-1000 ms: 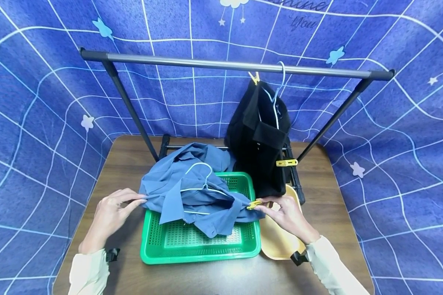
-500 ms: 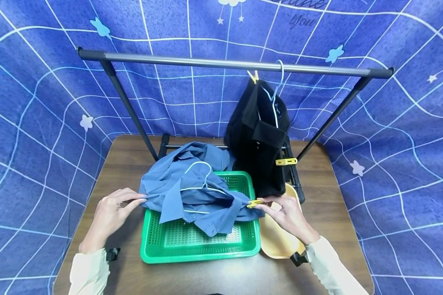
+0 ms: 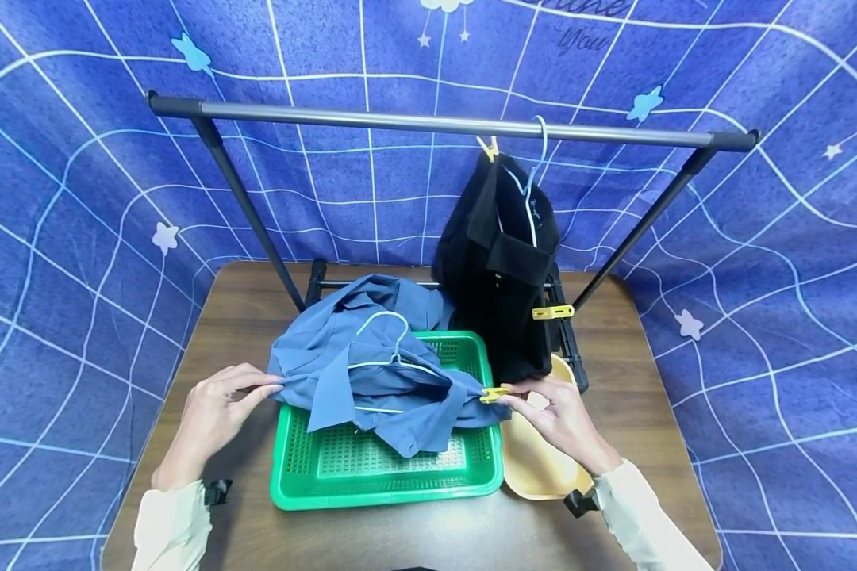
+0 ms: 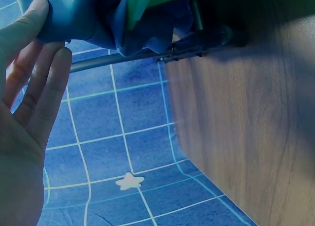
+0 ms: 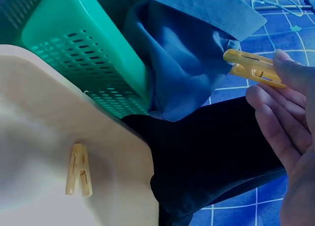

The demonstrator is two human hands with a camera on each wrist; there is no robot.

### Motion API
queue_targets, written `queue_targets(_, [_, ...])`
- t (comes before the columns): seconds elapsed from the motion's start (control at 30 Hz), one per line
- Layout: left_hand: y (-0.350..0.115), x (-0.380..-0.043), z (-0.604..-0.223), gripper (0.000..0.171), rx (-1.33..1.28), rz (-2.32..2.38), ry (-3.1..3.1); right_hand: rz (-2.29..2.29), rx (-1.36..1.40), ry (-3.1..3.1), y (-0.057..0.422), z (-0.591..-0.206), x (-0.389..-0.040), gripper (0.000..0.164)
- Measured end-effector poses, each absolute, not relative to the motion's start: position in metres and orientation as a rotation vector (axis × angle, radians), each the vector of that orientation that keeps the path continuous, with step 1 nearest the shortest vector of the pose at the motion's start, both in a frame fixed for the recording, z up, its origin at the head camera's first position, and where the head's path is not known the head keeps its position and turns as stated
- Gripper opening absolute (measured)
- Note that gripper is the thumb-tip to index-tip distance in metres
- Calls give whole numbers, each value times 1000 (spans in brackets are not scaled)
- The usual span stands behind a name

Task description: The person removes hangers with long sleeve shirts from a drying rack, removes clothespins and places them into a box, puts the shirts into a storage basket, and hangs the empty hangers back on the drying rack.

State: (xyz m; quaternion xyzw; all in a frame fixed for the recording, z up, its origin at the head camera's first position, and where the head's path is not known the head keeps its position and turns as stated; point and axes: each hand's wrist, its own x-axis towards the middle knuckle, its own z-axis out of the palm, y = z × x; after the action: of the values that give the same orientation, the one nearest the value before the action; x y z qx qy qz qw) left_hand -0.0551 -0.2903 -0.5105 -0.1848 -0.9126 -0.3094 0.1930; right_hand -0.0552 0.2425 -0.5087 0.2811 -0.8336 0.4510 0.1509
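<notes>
A blue shirt (image 3: 414, 420) lies over the back of a green basket (image 3: 307, 500), with a light blue hanger (image 3: 397, 349) inside its collar. At the shirt's left end, my left hand (image 3: 217, 408) pinches the cloth between thumb and fingers. My right hand (image 3: 553, 412) pinches a yellow clothespin (image 3: 495, 394) at the shirt's right end. In the right wrist view the tip of this clothespin (image 5: 253, 67) meets the blue cloth; how far it grips the cloth is hard to tell.
Behind the basket a metal rack bar (image 3: 400, 121) carries a black garment (image 3: 514, 317) on a hanger, with yellow clothespins on it. A cream tray (image 3: 536, 476) stands right of the basket, partly under my right hand; one loose clothespin (image 5: 79, 171) lies inside.
The view has shifted very slightly. Both hands, the shirt and the clothespin hold nearly the same places.
</notes>
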Motion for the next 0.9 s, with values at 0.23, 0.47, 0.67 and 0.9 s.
queue_targets(0.23, [-290, -56, -511, 31, -528, -878, -2553, 1364, 840, -2347, 247, -508, -51, 29])
queue_targets(0.47, [-291, -55, -512, 31, -526, -871, -2557, 1396, 916, -2267, 252, -506, -49, 38])
queue_targets(0.67, [-291, -56, -514, 31, -521, -870, -2558, 1424, 946, -2245, 261, -509, -45, 41])
queue_targets(0.9, [-292, -57, -515, 31, -515, -876, -2561, 1413, 903, -2247, 269, -508, -38, 41])
